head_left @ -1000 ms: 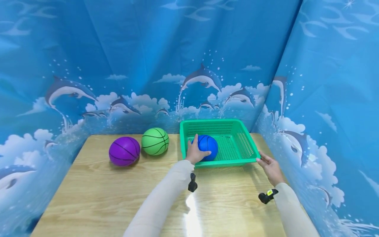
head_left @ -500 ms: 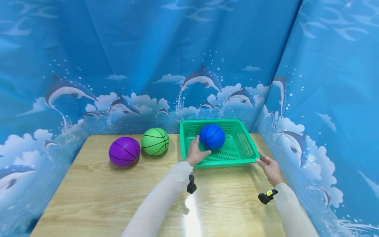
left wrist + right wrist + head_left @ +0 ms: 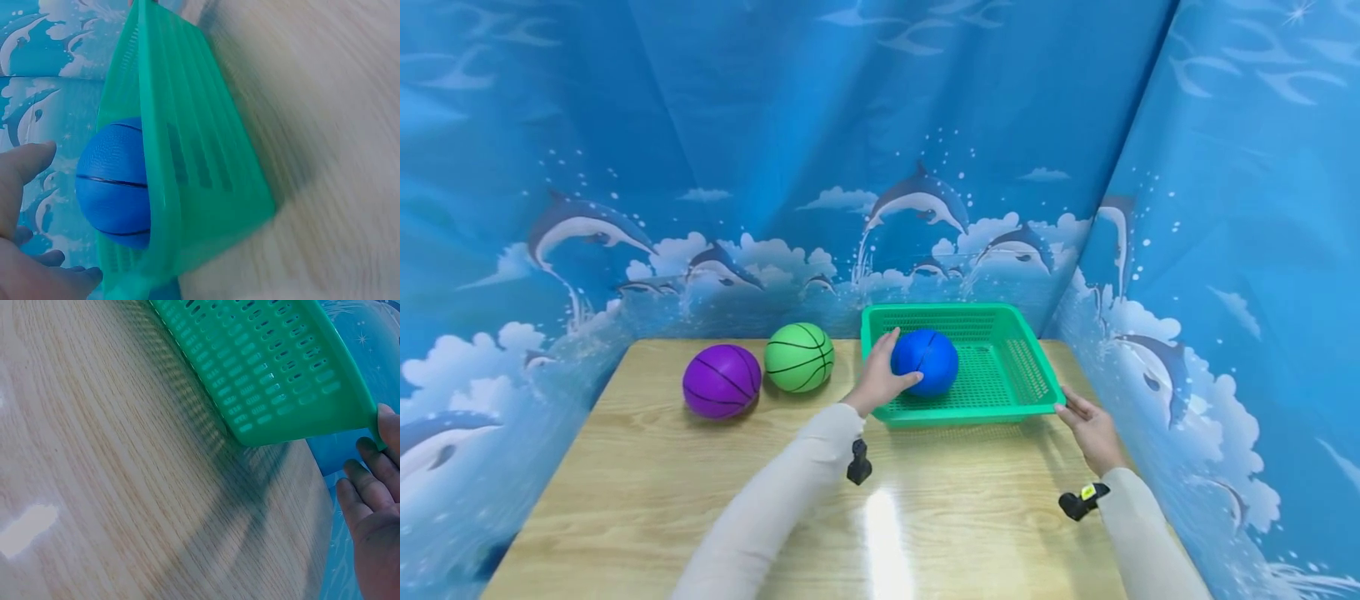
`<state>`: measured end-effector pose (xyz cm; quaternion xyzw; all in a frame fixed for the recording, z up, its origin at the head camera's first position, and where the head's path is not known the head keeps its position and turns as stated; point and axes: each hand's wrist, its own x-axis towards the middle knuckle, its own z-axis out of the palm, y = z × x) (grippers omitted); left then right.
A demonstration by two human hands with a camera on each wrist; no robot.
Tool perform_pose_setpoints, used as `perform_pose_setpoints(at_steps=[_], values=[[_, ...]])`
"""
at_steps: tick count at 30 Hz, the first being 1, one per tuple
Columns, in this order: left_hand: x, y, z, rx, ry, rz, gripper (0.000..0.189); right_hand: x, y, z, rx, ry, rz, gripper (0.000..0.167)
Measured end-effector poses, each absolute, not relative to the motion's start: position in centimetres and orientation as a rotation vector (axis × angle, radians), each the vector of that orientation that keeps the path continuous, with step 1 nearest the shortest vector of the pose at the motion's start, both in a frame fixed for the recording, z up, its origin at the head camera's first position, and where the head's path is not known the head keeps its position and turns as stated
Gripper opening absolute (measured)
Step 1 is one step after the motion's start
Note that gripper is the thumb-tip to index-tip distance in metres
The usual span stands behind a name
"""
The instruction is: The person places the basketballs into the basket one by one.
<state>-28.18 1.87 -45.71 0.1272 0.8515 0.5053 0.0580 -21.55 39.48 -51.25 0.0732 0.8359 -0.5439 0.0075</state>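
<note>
A blue basketball (image 3: pixel 927 362) lies inside the green plastic basket (image 3: pixel 970 412), toward its left end. My left hand (image 3: pixel 880 377) is over the basket's left rim beside the ball, thumb and fingers spread. In the left wrist view a gap shows between the left hand (image 3: pixel 31 231) and the blue basketball (image 3: pixel 112 181). At the basket's near right corner my right hand (image 3: pixel 1092 429) pinches the rim. The right wrist view has the right hand's thumb on the rim of the basket (image 3: pixel 281 381), with the other fingers below it.
Left of the basket, a light green basketball (image 3: pixel 799 357) and a purple basketball (image 3: pixel 722 382) sit side by side on the wooden table (image 3: pixel 700 500). Blue dolphin-print curtains (image 3: pixel 820 125) hang behind the table and along its right side.
My left hand has let go of the blue basketball and drawn back slightly left. The ball rolled toward the basket's back, then partly back nearer. My right hand keeps its hold on the rim.
</note>
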Motion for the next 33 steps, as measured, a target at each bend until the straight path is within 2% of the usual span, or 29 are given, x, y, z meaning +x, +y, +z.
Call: perform_pose_setpoints(at_steps=[16, 33], values=[[-27.4, -7.6, -43.6, 0.460, 2.811, 1.399, 0.094, -21.5, 39.5, -51.1, 0.234, 2.616, -1.691, 0.069], [-25.2, -18.3, -44.4, 0.276, 2.989, 1.274, 0.102, -21.4, 39.3, -51.0, 0.260, 2.583, -1.698, 0.067]])
